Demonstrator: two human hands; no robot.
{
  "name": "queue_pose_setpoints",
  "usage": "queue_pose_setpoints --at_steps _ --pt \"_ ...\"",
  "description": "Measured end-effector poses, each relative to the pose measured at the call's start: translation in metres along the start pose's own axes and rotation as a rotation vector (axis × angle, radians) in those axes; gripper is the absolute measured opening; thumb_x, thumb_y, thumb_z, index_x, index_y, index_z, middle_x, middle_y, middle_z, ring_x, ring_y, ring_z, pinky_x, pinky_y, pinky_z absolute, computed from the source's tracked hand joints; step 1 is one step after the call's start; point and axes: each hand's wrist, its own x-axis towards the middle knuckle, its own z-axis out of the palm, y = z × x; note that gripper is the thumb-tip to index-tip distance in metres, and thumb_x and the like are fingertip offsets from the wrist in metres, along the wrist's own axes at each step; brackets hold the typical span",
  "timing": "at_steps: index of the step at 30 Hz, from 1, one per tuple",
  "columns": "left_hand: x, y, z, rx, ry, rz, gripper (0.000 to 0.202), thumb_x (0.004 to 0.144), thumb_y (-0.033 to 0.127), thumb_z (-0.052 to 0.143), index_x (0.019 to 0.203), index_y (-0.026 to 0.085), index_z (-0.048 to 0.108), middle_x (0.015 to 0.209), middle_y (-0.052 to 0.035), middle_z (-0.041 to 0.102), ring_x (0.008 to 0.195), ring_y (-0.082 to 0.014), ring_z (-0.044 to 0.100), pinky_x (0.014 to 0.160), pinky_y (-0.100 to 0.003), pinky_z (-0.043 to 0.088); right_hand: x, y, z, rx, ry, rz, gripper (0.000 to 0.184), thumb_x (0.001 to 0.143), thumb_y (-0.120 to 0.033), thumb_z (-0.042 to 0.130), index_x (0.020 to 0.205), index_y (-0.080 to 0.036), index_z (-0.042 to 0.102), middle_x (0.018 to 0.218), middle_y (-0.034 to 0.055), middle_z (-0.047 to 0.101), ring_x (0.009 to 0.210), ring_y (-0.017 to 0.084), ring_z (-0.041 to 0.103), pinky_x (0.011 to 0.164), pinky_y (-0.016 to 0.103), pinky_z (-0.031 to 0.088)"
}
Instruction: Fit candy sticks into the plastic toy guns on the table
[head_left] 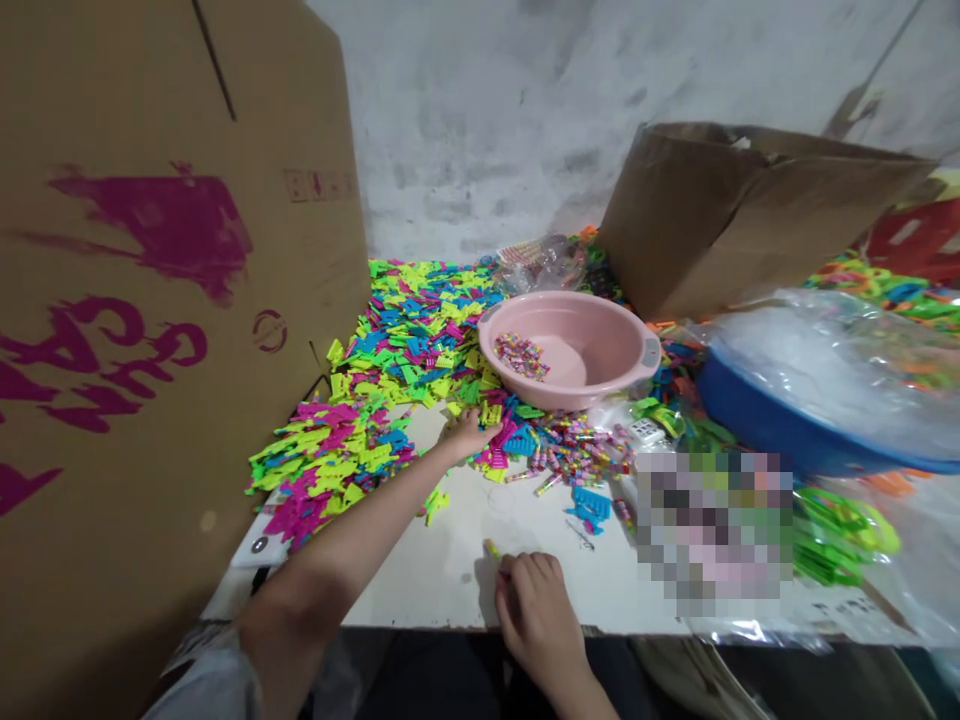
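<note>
My left hand (471,437) reaches to the near edge of a heap of small plastic pieces (427,320) in yellow, green, blue and magenta. Its fingers are closed around a yellow plastic piece (491,412), partly hidden. Close to the table's front edge, my right hand (536,610) has its fingers curled. From them sticks the end of a small patterned tube (491,548). Several more patterned tubes (585,445) lie scattered in front of the pink basin (577,395). One blue ribbed piece (591,508) rests apart on the white table (442,580).
A tall cardboard box (300,260) walls off the left side. Patterned tubes lie inside the pink basin. On the right stand a blue basin (765,420) covered with clear plastic and a second cardboard box (697,220). Green pieces (832,540) lie near the right front; a patch beside them is pixelated.
</note>
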Motion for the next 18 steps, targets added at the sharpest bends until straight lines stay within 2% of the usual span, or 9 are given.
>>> queue_pose_setpoints --at_steps 3,7,11,14,16,18 --pt "-0.015 0.006 0.007 -0.021 -0.044 0.026 0.052 0.092 0.048 0.057 0.135 0.020 0.051 0.142 -0.0131 0.051 0.126 -0.0308 0.052 0.105 -0.056 0.041 0.000 0.001 -0.001 0.011 -0.002 0.004 0.016 0.091 -0.009 0.041 0.097 -0.019 0.052 0.075 0.0030 0.056 0.070 0.021 0.050 0.068 0.034 0.040" --pt "-0.037 0.016 0.019 -0.057 -0.110 0.091 0.070 0.081 0.068 0.057 0.133 0.022 0.052 0.139 -0.0124 0.057 0.130 -0.0333 0.051 0.107 -0.044 0.041 -0.002 0.002 -0.002 0.026 -0.008 0.011 0.014 0.091 -0.010 0.042 0.097 -0.019 0.052 0.075 0.0027 0.057 0.070 0.021 0.051 0.068 0.034 0.040" --pt "-0.060 0.020 0.023 -0.076 -0.128 0.156 0.087 0.069 0.071 0.067 0.140 0.026 0.045 0.148 -0.0114 0.048 0.132 -0.0342 0.049 0.107 -0.037 0.040 -0.003 0.002 -0.003 0.039 0.001 0.041 0.014 0.089 -0.010 0.043 0.095 -0.019 0.052 0.076 0.0027 0.057 0.071 0.021 0.052 0.069 0.034 0.040" --pt "-0.059 0.016 0.011 -0.079 -0.107 0.156 0.097 0.060 0.069 0.076 0.141 0.028 0.043 0.150 -0.0110 0.044 0.133 -0.0350 0.049 0.108 -0.037 0.040 -0.002 0.002 -0.004 0.040 0.001 0.047 0.014 0.090 -0.011 0.042 0.096 -0.019 0.051 0.076 0.0028 0.057 0.071 0.021 0.052 0.069 0.034 0.040" --pt "-0.044 0.010 -0.006 -0.077 -0.048 0.103 0.084 0.071 0.067 0.069 0.141 0.027 0.044 0.151 -0.0122 0.042 0.134 -0.0343 0.047 0.109 -0.039 0.040 -0.001 0.001 -0.004 0.043 0.002 0.047 0.013 0.091 -0.012 0.042 0.096 -0.020 0.051 0.075 0.0029 0.057 0.071 0.021 0.052 0.068 0.035 0.041" --pt "-0.019 0.000 -0.027 -0.074 0.036 0.035 0.063 0.088 0.057 0.057 0.140 0.025 0.046 0.151 -0.0133 0.040 0.136 -0.0322 0.044 0.109 -0.044 0.039 -0.001 0.001 -0.005 0.050 0.007 0.041 0.013 0.092 -0.011 0.042 0.096 -0.020 0.051 0.075 0.0028 0.058 0.070 0.022 0.053 0.068 0.035 0.041"
